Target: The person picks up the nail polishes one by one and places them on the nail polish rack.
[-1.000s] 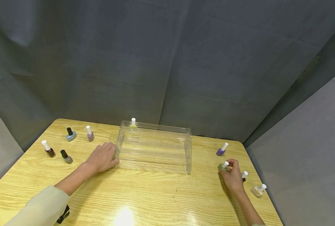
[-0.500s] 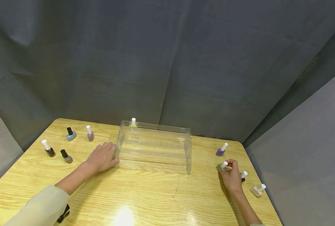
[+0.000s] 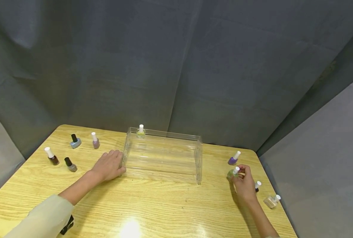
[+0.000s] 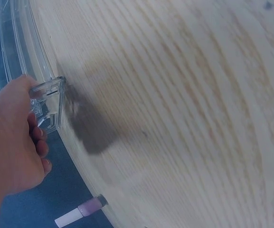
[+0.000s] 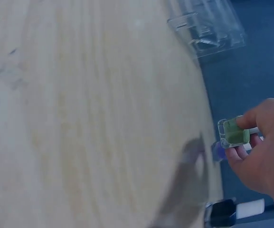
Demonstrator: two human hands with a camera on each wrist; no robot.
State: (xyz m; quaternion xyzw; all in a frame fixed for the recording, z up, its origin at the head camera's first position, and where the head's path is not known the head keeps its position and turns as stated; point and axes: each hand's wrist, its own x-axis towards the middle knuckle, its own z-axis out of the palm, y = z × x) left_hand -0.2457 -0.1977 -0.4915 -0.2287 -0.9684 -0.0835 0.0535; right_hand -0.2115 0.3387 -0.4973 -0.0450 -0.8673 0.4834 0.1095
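Note:
In the head view my right hand [image 3: 244, 185] pinches a green nail polish bottle [image 3: 231, 174] with a white cap near the table's right side. The right wrist view shows the green bottle [image 5: 235, 132] between thumb and fingers, its base turned away from the palm. My left hand [image 3: 108, 165] holds the left end of a clear acrylic rack [image 3: 161, 180]. Up close in the left wrist view, its thumb lies on the rack's end [image 4: 49, 88] and the other fingers are curled. A yellow-green polish bottle [image 3: 140, 132] stands at the rack's back left.
Right of the rack are a purple bottle [image 3: 232, 160], a dark bottle [image 3: 257, 187] partly behind my right hand, and a beige bottle [image 3: 271, 201]. Blue [image 3: 75, 143], mauve [image 3: 96, 143], dark brown [image 3: 54, 160] and grey [image 3: 72, 167] bottles stand left. A black object [image 3: 67, 226] lies by the left sleeve.
My right hand has shifted the green bottle slightly left and toward the back. The left hand stays at the rack's end.

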